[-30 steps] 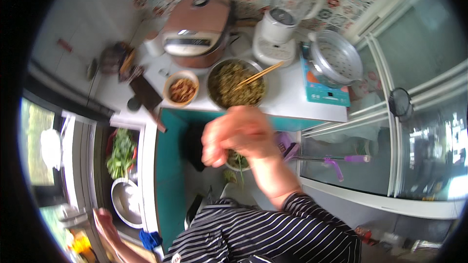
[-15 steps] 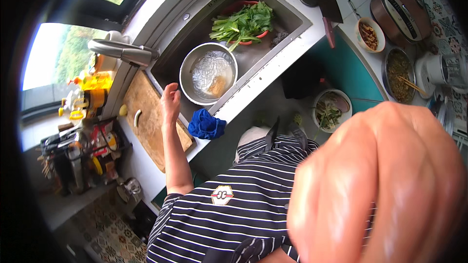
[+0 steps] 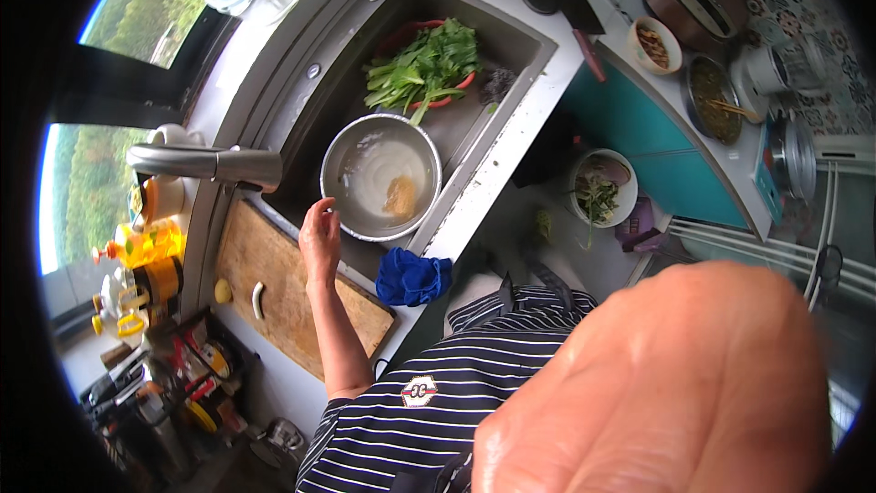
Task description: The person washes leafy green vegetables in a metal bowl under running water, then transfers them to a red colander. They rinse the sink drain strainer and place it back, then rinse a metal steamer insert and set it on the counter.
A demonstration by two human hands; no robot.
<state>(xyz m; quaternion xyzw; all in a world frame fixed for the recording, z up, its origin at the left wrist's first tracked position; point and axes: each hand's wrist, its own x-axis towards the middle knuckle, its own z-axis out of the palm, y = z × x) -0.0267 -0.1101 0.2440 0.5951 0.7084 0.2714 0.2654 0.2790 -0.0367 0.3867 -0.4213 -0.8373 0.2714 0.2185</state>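
A round metal basin point(image 3: 345, 148) stands in the sink with cloudy water and a tan, rough-looking lump point(image 3: 400, 195) in it, perhaps a scrubber. My left hand point(image 3: 319, 242) is by the basin's near-left rim, its fingers loosely bent and somewhat apart, with nothing seen in them. Whether it touches the rim I cannot tell. Very close to the camera, my right hand point(image 3: 666, 383) fills the lower right with its back; its fingers are hidden. Behind the basin, leafy greens point(image 3: 427, 68) lie in a red colander point(image 3: 468, 81). A crumpled blue cloth point(image 3: 412, 277) rests on the counter edge.
A wooden cutting board point(image 3: 287, 297) with a pale curved piece point(image 3: 257, 301) lies left, below the faucet point(image 3: 205, 162). A cleaver point(image 3: 589, 50) and bowl of brown food point(image 3: 655, 46) are on the right counter. A white bin point(image 3: 630, 198) with scraps stands on the floor.
The view has shifted. The basin's water has gone from rippling to calm. My right hand remains close to the camera, lower in the picture; my left hand stays by the basin.
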